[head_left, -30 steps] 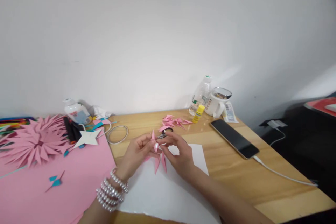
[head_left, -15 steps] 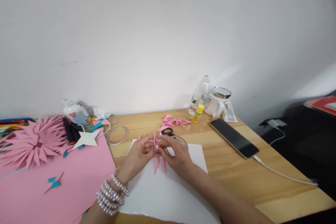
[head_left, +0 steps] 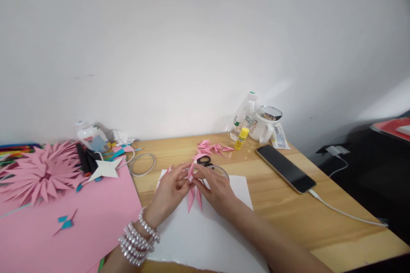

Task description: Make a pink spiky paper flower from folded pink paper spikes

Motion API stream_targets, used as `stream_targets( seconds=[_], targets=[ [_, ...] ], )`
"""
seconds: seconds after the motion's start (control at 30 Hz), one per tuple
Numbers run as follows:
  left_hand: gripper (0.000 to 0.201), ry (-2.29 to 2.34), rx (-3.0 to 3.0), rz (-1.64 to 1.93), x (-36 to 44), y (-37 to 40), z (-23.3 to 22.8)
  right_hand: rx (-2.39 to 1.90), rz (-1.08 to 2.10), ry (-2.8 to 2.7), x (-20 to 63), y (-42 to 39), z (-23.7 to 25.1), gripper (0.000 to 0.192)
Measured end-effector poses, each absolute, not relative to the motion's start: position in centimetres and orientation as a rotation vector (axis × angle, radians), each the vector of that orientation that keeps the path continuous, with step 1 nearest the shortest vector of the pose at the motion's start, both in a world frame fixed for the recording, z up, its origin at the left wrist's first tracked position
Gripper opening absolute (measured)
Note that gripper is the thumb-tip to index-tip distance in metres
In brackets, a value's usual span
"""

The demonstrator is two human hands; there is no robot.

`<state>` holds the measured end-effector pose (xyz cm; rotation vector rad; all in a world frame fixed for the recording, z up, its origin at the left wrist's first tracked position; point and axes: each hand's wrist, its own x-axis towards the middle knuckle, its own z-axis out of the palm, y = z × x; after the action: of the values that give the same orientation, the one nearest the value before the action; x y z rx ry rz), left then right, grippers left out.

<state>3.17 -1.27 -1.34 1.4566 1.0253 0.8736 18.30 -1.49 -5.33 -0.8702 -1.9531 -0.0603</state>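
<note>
My left hand (head_left: 169, 192) and my right hand (head_left: 214, 187) meet over a white sheet (head_left: 205, 230) on the wooden desk (head_left: 288, 213). Between their fingertips they pinch a small cluster of folded pink paper points (head_left: 194, 187), with spikes sticking up and down. Pearl bracelets (head_left: 137, 239) circle my left wrist. Just behind my hands lie black-handled scissors (head_left: 203, 161) and a pile of loose pink folded pieces (head_left: 211, 148).
A big pink paper flower (head_left: 41, 172), a white paper star (head_left: 107, 168) and pink card (head_left: 64, 222) lie at left. A wire ring (head_left: 143, 163), glue bottle (head_left: 91, 136), yellow glue stick (head_left: 241, 138), water bottle (head_left: 245, 113), mug (head_left: 265, 123) and charging phone (head_left: 285, 168) sit around.
Both hands have sunk slightly toward the white sheet with the pink cluster still pinched between them. Nothing else on the desk has moved.
</note>
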Motion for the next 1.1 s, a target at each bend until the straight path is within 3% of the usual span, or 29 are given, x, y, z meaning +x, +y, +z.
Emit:
stream_targets(
  seconds=[0.27,0.87,1.1],
  targets=[
    [0.042,1.045,1.608,0.812,3.07,-1.42,-1.91,-0.822,0.009,-2.034,18.37,-1.75,-5.36,0.053],
    [0.039,0.999,1.455,0.794,3.4,-1.15,-1.59,-0.946,0.12,-1.913,17.89,-1.45,-5.73,0.038],
    [0.039,0.998,1.456,0.794,3.35,-1.2,-1.38,-0.943,0.12,-1.865,17.78,-1.48,-5.41,0.041]
  ],
)
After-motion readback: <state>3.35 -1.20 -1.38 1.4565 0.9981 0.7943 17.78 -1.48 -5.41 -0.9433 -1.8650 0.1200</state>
